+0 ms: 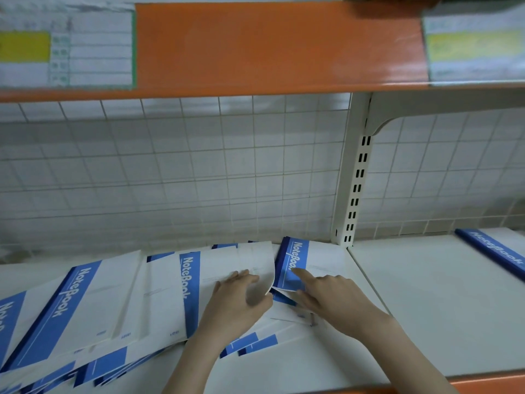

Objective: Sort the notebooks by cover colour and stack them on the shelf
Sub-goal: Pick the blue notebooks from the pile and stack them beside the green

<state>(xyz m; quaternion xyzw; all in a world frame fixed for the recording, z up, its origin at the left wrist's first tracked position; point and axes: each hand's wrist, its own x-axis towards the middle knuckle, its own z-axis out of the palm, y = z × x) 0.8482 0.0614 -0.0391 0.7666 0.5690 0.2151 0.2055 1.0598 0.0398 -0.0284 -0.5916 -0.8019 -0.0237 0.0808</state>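
Loads of blue-and-white notebooks (93, 308) fanned out messy across the left part of the white shelf (426, 294), overlapping each other, all with a blue band and "NoteBook" down the side. Topmost one in the middle (221, 268) curling up at its right edge, pinched there by the left hand (241, 297): fingers flat on the cover, thumb tucked round the lifted edge. Just beside it to the right, another notebook (309, 260) lying near the back by the upright, blue band under the right hand (332, 297). Index finger stretched out and pressing on that band, other fingers loosely curled, not really gripping anything. More covers poking out underneath both hands, a few blue corners showing toward the front edge.

Well apart on the far right of the shelf, one more notebook (494, 251) lying at an angle, only its dark blue spine side in view.

Behind it all, a white wire grid back panel (170, 172) and a cream slotted upright (355, 189) with a bracket. Orange shelf (270, 46) above, with two blurry paper labels (68, 46) stuck on the front, yellow patch on each, text unreadable. Orange lip along the lower shelf's front too.
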